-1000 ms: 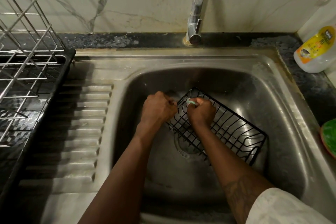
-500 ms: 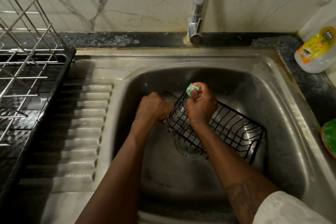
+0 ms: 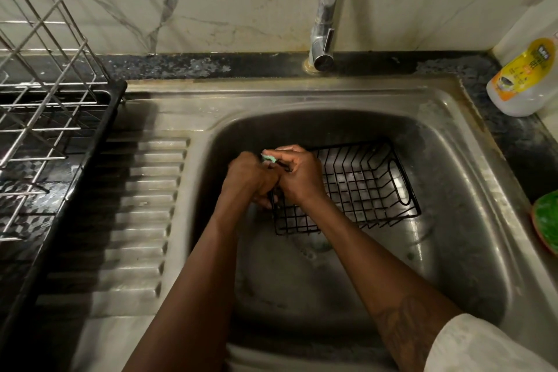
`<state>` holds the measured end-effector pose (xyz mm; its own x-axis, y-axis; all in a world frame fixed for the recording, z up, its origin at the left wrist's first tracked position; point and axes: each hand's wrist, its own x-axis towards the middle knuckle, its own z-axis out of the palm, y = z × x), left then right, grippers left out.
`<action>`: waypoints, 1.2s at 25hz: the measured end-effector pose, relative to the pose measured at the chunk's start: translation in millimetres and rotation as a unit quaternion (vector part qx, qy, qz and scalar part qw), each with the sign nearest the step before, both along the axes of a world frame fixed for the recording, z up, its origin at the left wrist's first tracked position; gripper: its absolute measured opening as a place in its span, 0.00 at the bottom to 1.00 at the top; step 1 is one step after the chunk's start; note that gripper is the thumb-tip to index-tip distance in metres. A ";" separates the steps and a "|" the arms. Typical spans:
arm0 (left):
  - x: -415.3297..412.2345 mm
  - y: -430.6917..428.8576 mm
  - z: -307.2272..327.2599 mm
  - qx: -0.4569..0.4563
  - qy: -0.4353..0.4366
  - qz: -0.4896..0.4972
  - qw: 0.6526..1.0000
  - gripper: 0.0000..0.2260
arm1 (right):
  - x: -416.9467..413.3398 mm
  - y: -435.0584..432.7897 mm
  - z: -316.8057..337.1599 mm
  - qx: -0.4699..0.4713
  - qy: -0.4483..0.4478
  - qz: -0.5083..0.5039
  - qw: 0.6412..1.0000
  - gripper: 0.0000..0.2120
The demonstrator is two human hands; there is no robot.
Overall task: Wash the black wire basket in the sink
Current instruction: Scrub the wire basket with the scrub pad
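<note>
we have the black wire basket (image 3: 356,187) down in the stainless steel sink (image 3: 453,142), toward the back right of the basin, its near edge just above the round drain (image 3: 315,246). our left hand (image 3: 247,178) curls round the wires at the basket's left end and steadies it. our right hand (image 3: 299,175) pinches a small green scrub pad (image 3: 268,158) between thumb and fingertips, right at the top rim of that same corner. the two hands touch each other.

we judge this to be mid-scrub, with most of the grid still to cover. the pad is tiny and likely wet, so a hard stroke could squeeze it out of our pinch and drop it through the wires toward the drain. the thin wires could also snag the pad or catch a fingertip. we hold the basket at one end only, so a strong push may swing the far end, with its loop handle, against the sink wall or twist it out of our left hand. no stream shows under the chrome tap (image 3: 324,9), so any residue stays until we rinse. the many wire crossings are easy to miss.
</note>
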<state>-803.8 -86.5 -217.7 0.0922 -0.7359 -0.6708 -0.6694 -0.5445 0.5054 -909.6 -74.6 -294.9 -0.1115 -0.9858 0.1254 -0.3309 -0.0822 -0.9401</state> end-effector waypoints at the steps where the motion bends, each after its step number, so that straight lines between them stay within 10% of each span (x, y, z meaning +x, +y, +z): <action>1: -0.5 -0.5 -2.8 0.014 0.020 -0.005 1.000 0.06 | -0.3 -0.9 1.7 0.004 -0.008 -0.015 1.000 0.10; 12: -8.0 5.3 -0.4 -0.024 0.069 -0.005 0.997 0.15 | -44.4 15.9 23.9 -0.049 0.249 -0.130 0.959 0.12; 17: -2.1 7.1 -2.2 -0.038 0.081 0.013 0.996 0.08 | -64.8 17.2 32.1 -0.058 0.225 -0.241 0.942 0.10; 24: -4.4 10.1 -5.6 -0.070 0.043 0.033 0.996 0.05 | -15.9 9.4 7.1 -0.024 0.268 -0.050 0.962 0.13; 30: -2.3 7.9 -6.7 -0.065 0.038 0.031 0.997 0.06 | -101.0 7.6 19.7 0.012 0.230 -0.217 0.949 0.14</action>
<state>-806.0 -78.6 -224.4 0.0933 -0.8110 -0.5776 -0.5934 -0.5111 0.6218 -1010.5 -67.0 -275.2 -0.4463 -0.8628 0.2375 -0.7049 0.1754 -0.6873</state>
